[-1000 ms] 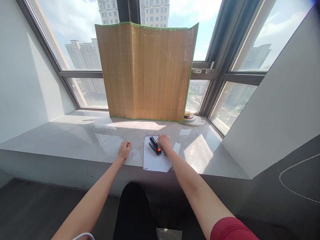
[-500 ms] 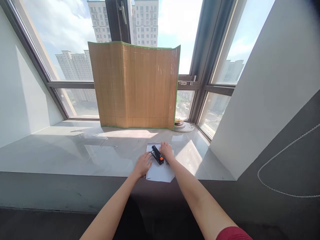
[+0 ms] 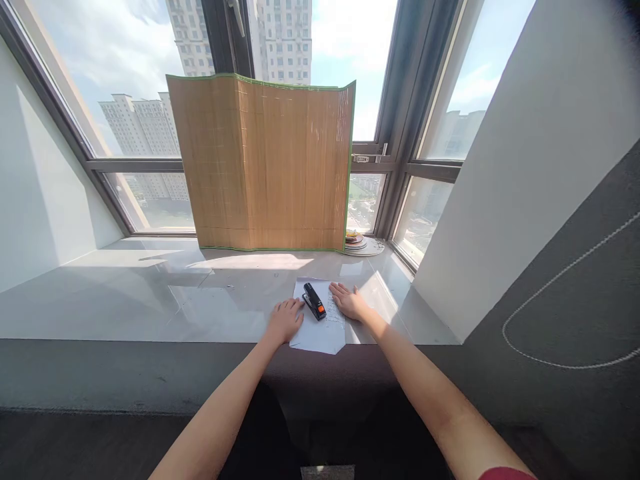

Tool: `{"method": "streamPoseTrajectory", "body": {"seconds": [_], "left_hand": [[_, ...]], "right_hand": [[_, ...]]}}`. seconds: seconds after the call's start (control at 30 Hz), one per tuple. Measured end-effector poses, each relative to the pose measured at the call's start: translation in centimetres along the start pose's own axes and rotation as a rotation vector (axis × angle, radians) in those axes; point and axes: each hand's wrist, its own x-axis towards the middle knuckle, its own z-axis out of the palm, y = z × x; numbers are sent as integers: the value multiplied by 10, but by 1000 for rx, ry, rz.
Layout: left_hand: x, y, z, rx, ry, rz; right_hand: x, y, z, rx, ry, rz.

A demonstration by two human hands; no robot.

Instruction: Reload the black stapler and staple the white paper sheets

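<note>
A black stapler (image 3: pixel 314 301) with an orange patch lies slanted on white paper (image 3: pixel 317 337) at the front edge of the pale sill. The paper's near end reaches slightly past that edge, and faint writing shows on its right part. My left hand (image 3: pixel 286 320) rests flat at the paper's left side, fingers apart, fingertips close to the stapler. On the right, my right hand (image 3: pixel 349 302) lies flat with its fingers stretched out over the paper's upper right edge. Neither hand holds anything.
A bamboo mat (image 3: pixel 265 167) with green edging stands upright against the window, behind the paper. Stacked plates (image 3: pixel 364 247) sit at its right end. The sill (image 3: pixel 125 300) extends far to the left. A beaded cord (image 3: pixel 540 360) hangs at the right wall.
My right hand has moved right, away from the stapler, and its curled fingers have straightened flat. My left hand stays beside the paper. The view has shifted slightly.
</note>
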Motion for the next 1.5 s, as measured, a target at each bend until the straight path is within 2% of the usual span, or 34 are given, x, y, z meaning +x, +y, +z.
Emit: {"method": "streamPoseTrajectory", "body": {"seconds": [0.13,0.2,0.3,0.37,0.43,0.5,0.6,0.7,0.9,1.13,1.23,1.37,1.5], "left_hand": [[1,-4,4,-46,28,14],[1,-5,5,-61,42,14],[1,-4,3,-63,61,7],[0,-2,1,-51,71,-4],[0,0,-2,-35,84,-20],[-1,1,-4,-22,96,-30],[-2,2,-6,-3,90,-21],[-1,0,-6,9,83,-20],[1,-3,-4,-6,87,-31],[-2,-1,-5,25,139,-59],[-2,-4,-6,-25,130,-55],[0,-10,-6,-194,101,-30],[2,-15,-7,-331,78,-95]], "right_hand": [[-7,7,-7,83,48,2],[-9,1,-8,150,132,63],[-13,-21,-7,307,371,224],[-18,-42,-5,427,443,191],[-22,-64,-3,456,410,18],[-23,-81,-2,405,361,-78],[-18,-92,-3,383,299,-16],[-13,-90,-2,410,297,34],[-23,-71,4,499,472,16],[-23,-58,7,773,398,-16],[-17,-57,7,827,436,52],[-14,-54,7,827,463,259],[-13,-54,7,734,422,262]]}}
